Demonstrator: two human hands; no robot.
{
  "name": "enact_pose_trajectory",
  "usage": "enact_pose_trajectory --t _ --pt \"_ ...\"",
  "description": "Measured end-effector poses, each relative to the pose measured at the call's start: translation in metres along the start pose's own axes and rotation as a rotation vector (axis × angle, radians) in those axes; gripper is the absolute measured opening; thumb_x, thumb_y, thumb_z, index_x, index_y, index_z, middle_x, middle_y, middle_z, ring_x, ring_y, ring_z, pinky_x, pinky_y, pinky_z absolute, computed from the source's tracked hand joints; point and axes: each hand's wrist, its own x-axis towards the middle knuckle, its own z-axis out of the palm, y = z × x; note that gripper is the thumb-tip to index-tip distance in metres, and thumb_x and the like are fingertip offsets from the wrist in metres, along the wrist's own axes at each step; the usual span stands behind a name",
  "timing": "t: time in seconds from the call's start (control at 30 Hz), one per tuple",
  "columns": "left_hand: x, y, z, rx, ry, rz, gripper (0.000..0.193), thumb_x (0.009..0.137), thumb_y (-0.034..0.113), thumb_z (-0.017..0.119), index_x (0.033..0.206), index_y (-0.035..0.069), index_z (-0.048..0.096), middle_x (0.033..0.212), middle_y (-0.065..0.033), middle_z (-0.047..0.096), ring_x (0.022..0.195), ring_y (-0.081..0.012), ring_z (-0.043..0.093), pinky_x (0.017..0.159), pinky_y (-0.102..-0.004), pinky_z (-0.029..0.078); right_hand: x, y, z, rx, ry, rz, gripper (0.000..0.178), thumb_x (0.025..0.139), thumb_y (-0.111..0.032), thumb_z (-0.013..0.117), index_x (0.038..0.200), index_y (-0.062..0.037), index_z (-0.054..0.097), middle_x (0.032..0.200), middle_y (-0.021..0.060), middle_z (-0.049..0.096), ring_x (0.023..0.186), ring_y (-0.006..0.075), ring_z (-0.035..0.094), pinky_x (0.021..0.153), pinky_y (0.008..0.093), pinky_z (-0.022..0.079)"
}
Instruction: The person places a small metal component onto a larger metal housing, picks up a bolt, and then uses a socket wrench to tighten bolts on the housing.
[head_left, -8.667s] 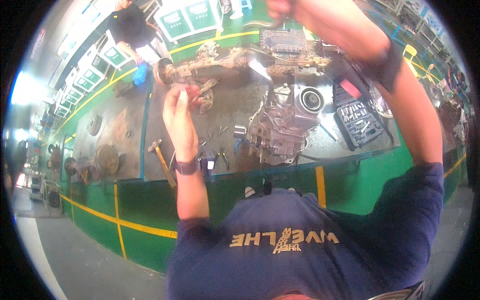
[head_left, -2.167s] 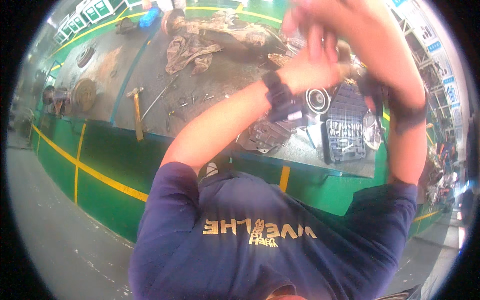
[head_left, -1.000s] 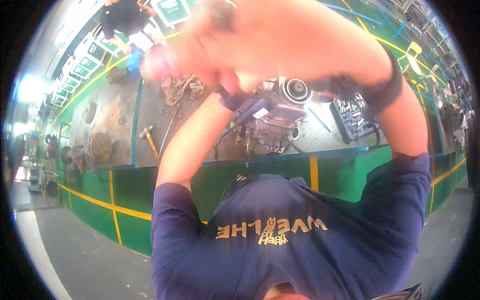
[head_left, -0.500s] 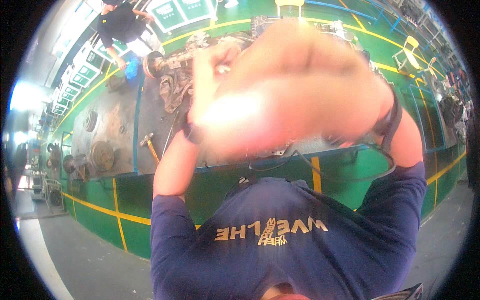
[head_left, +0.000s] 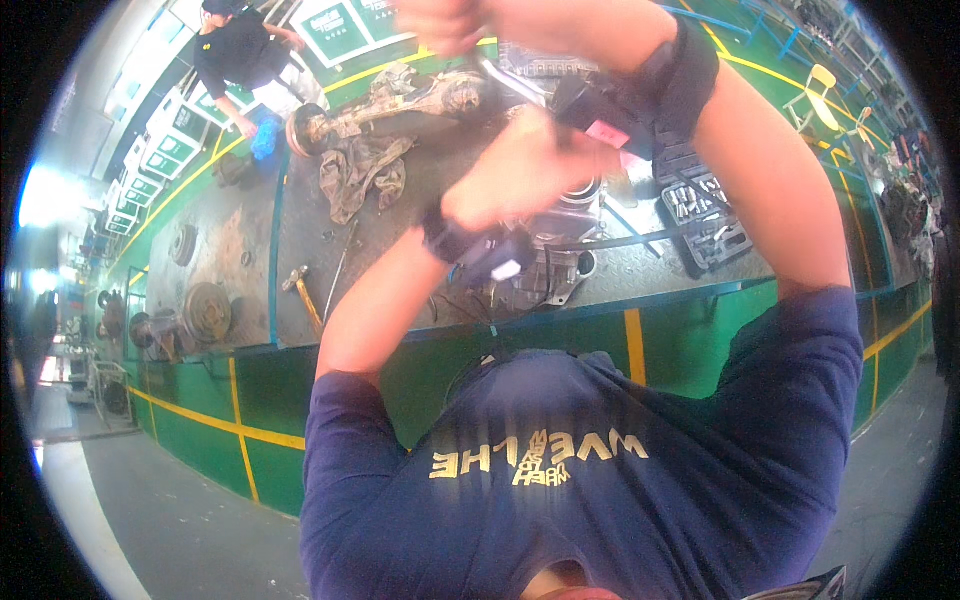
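Likely step: tool work at the gearbox casing; next move probably calls for firming up the metal bar. Casing's on the worktop, below my left fingers. Right arm arches in, right hand up high, fingers curled beside the bar's far end. Left hand lower, near its other end, fingers toward the right. Blurry: can't tell if either set grips it.

Glossy metal casing, rag — matt cloth
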Motion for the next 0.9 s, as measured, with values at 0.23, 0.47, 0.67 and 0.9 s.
enact_pose_trajectory --t 0.23,0.47,0.67,0.9 --pt "-0.026 -0.024 -0.04 -0.095 0.308 -0.109 0.011 0.093 0.016 0.068 0.091 0.006 0.073 0.075 0.0049 0.062 0.067 -0.0082 0.054 0.06 -0.0268 0.044 -0.076 0.057 -0.008 -0.404 0.161 -0.27 0.042 0.101 -0.036 0.061 0.073 -0.0041 0.063 0.064 0.0027 0.058 0.056 0.0125 0.055 0.052 0.0294 0.045" --pt "-0.018 -0.061 -0.068 -0.016 0.615 0.236 0.008 0.086 -0.001 0.064 0.087 0.0 0.072 0.082 -0.002 0.072 0.075 -0.0108 0.064 0.066 -0.0282 0.05 -0.046 0.045 0.039 -0.277 0.101 -0.236 0.049 0.101 -0.038 0.06 0.071 0.0 0.064 0.057 0.0014 0.06 0.053 0.0105 0.056 0.049 0.0293 0.042" --pt "-0.043 -0.011 -0.064 -0.11 0.656 0.234 0.011 0.081 -0.006 0.06 0.08 -0.001 0.07 0.072 -0.0029 0.068 0.064 -0.0086 0.059 0.058 -0.0249 0.044 -0.029 0.009 0.049 -0.414 0.022 -0.373 0.044 0.103 -0.034 0.059 0.072 -0.0026 0.061 0.057 0.0008 0.055 0.052 0.0115 0.051 0.049 0.0292 0.039" --pt "-0.039 -0.023 -0.076 -0.215 0.582 0.2 0.014 0.085 -0.002 0.059 0.074 0.003 0.066 0.066 0.0031 0.056 0.058 -0.0046 0.047 0.054 -0.0236 0.034 -0.014 0.006 0.046 -0.557 0.006 -0.543 0.039 0.104 -0.029 0.056 0.073 -0.0056 0.058 0.057 0.0001 0.049 0.051 0.0128 0.045 0.049 0.029 0.036"
